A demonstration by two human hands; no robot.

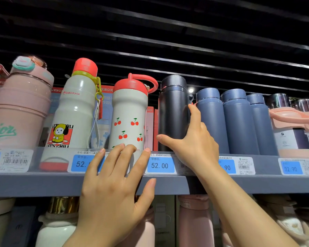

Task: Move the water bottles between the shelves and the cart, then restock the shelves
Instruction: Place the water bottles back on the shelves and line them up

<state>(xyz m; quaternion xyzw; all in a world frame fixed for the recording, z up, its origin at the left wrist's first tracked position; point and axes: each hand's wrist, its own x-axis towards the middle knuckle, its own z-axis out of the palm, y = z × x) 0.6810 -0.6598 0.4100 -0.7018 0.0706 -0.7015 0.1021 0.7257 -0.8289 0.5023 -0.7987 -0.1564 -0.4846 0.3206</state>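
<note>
Overhead, right hand point(194, 139) wrapped round black bottle point(173, 111), left hand point(114, 184) flat, fingers straight on shelf edge point(43, 184)

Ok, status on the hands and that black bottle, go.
Right hand grips black bottle on shelf. Left hand open, fingertips at cherry bottle. Blue bottles close beside.

A tall black cylindrical metal flask point(174, 113) is gripped by the right hand point(194, 141) on the grey shelf point(43, 184); its edge is touched by the left hand point(114, 186), fingers straight.
</note>
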